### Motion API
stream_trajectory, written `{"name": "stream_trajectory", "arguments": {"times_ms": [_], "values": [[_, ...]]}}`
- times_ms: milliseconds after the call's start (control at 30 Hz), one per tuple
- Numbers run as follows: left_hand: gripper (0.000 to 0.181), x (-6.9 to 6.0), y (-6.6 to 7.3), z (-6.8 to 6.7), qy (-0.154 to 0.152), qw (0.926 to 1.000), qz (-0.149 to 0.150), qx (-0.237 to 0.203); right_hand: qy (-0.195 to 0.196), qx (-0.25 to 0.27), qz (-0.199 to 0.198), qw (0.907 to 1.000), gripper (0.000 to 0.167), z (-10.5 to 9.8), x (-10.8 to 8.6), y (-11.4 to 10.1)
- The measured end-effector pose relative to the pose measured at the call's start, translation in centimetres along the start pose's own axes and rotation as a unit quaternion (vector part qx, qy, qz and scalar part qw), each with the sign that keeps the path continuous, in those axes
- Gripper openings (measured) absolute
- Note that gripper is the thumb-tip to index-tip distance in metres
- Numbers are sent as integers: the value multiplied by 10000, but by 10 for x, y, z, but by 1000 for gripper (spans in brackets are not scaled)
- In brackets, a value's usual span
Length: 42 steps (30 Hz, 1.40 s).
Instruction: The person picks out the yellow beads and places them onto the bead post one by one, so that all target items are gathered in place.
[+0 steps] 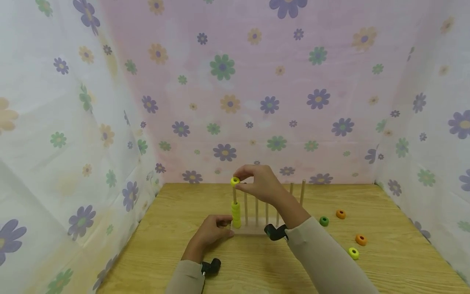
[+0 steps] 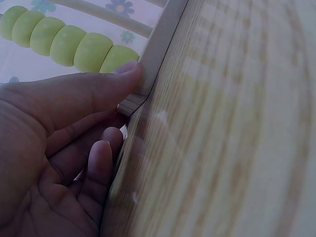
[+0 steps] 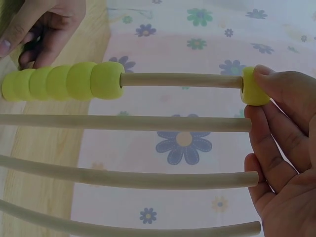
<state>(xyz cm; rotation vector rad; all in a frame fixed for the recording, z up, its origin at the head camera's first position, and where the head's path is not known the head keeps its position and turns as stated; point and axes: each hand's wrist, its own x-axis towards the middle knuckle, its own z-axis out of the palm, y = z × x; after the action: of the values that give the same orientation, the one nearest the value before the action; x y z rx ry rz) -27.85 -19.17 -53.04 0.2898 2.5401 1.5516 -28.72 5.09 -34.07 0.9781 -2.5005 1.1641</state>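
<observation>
My right hand [image 1: 262,183] pinches a yellow bead [image 3: 255,86] between thumb and fingers at the top of the leftmost peg [image 3: 182,80]. In the right wrist view the peg's tip reaches into the bead's hole. Lower on that peg sits a stack of several yellow beads [image 1: 236,215]. My left hand [image 1: 213,232] grips the left end of the pale wooden base [image 1: 249,232], its thumb on the near side in the left wrist view. Other bare pegs [image 3: 123,123] stand in a row beside the stacked one.
On the table to the right lie a green bead [image 1: 324,221], two orange beads [image 1: 340,214] and a yellow bead [image 1: 353,253]. Flower-printed cloth [image 1: 227,122] hangs behind and at both sides. A black wrist camera [image 1: 275,232] sits on my right wrist.
</observation>
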Motion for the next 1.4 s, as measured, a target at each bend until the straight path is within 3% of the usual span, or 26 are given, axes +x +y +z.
{"name": "stream_trajectory", "arguments": {"times_ms": [833,1400], "values": [[51,-4,7,-2,-51,9999,65,146,-175,89,34,9998,27,8,6,0],[51,-2,4,-1,-104,9998,82,153,-261,-121,88,9995,29,9,5,3]]}}
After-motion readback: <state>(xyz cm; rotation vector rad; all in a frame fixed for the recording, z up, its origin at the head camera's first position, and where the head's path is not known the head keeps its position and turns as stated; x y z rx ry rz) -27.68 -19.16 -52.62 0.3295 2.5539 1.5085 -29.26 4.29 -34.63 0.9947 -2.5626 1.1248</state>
